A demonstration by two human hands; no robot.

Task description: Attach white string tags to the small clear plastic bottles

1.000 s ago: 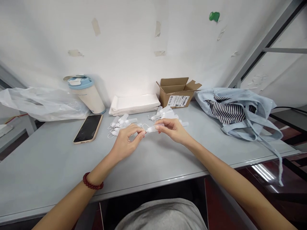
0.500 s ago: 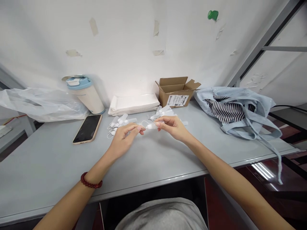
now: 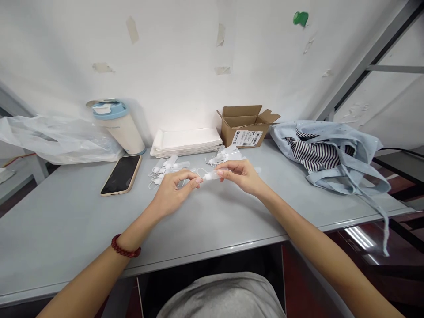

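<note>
My right hand [image 3: 240, 176] pinches a small translucent white tube [image 3: 210, 176] between thumb and fingers. The tube lies nearly level, its white capped end pointing left, and a thin white cord loop [image 3: 200, 170] arches beside that end. My left hand [image 3: 179, 187] is closed in a pinch right at the capped end; what sits between its fingertips is too small to make out. Similar tubes with cord loops lie in a left pile [image 3: 170, 163] behind my left hand. Another pile of tubes [image 3: 228, 153] lies behind my right hand, partly hidden by it.
On the grey table [image 3: 205, 229] stand a tumbler [image 3: 124, 130], a phone [image 3: 121, 175], a stack of white envelopes [image 3: 187, 141] and an open cardboard box [image 3: 243, 130]. A plastic bag [image 3: 66, 139] lies left, a blue cloth bag [image 3: 331, 150] right, its strap hanging over the front edge.
My left hand's fingers have shifted slightly at the tube's capped end, with the index finger more arched. The right hand still holds the tube. The view has shifted a little.
</note>
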